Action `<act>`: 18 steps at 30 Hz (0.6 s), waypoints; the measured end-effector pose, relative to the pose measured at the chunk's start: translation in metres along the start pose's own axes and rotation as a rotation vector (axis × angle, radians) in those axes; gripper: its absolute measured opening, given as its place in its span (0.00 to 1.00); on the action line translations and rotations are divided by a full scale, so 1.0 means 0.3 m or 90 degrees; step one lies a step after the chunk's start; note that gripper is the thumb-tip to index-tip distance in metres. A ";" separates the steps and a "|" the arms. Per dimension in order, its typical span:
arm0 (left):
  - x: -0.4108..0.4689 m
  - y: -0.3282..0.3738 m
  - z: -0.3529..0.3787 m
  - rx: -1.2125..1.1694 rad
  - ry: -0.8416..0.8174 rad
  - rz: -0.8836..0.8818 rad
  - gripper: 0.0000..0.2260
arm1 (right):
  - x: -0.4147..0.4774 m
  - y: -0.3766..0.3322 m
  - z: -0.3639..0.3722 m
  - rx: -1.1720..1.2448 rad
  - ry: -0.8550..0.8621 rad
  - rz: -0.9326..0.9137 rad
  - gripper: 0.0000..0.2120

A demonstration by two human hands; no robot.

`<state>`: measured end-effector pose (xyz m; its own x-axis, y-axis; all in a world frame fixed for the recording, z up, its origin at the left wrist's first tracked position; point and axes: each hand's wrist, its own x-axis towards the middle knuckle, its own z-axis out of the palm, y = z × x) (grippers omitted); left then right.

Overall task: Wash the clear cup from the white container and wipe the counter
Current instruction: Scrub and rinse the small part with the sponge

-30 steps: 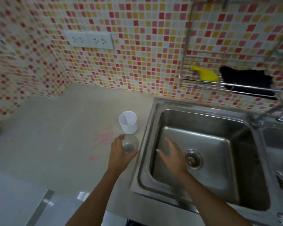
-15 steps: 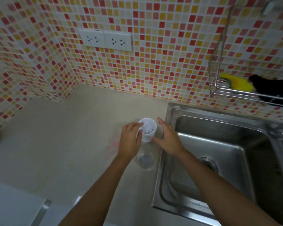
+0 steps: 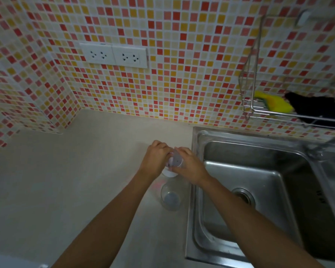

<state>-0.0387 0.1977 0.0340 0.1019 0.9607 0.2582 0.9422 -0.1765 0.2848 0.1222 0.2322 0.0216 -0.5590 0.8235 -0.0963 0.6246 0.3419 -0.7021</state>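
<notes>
On the beige counter (image 3: 85, 180), beside the sink, my two hands meet over the white container (image 3: 169, 173), of which only the lower edge shows. My left hand (image 3: 155, 159) wraps around its left side. Between my hands, a clear cup (image 3: 175, 161) with purplish specks inside sits tilted in the container's mouth. My right hand (image 3: 190, 165) pinches this cup from the right. A second clear cup (image 3: 170, 199) stands upright on the counter just in front of the container, untouched. A faint pink stain (image 3: 156, 186) marks the counter beside it.
The steel sink (image 3: 199, 190) lies directly right of my hands, its drain (image 3: 243, 196) in the basin. A wire rack (image 3: 248, 111) on the tiled wall holds a yellow sponge (image 3: 273, 102) and a black cloth (image 3: 317, 108). White wall sockets (image 3: 114, 56) sit above the counter.
My left hand set one clear cup on the counter, then took the white container. My right hand left the sink and now grips a clear cup at the container's mouth.
</notes>
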 end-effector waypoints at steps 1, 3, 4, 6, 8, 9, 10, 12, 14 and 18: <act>0.007 -0.002 -0.008 -0.012 0.022 0.003 0.07 | -0.003 0.004 0.008 -0.002 0.008 0.005 0.39; 0.021 0.011 -0.035 -0.046 0.079 -0.014 0.06 | -0.011 -0.001 0.013 -0.002 0.007 0.024 0.42; 0.025 0.018 -0.050 -0.070 0.098 -0.035 0.07 | -0.013 -0.002 0.011 0.002 0.001 0.042 0.45; 0.026 0.028 -0.076 -0.112 0.114 -0.065 0.08 | -0.028 -0.020 -0.034 0.038 0.000 0.058 0.51; 0.035 0.048 -0.105 -0.142 0.134 -0.067 0.07 | -0.053 -0.037 -0.127 0.077 0.052 0.032 0.48; 0.045 0.065 -0.123 -0.158 0.143 -0.065 0.06 | -0.073 -0.051 -0.191 0.070 0.091 0.018 0.44; 0.060 0.089 -0.141 -0.172 0.151 -0.059 0.04 | -0.097 -0.066 -0.263 0.057 0.141 0.009 0.38; 0.102 0.150 -0.174 -0.201 0.160 -0.044 0.04 | -0.139 -0.103 -0.415 0.004 0.264 -0.008 0.28; 0.161 0.218 -0.194 -0.224 0.155 -0.037 0.04 | -0.159 -0.119 -0.555 -0.019 0.375 -0.039 0.21; 0.281 0.358 -0.217 -0.302 0.149 -0.035 0.04 | -0.176 -0.113 -0.787 -0.059 0.533 -0.084 0.12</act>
<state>0.0504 0.2458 0.1464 -0.0688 0.9073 0.4148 0.6907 -0.2567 0.6760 0.2594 0.2842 0.2171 -0.0649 0.8250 0.5614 0.6448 0.4641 -0.6074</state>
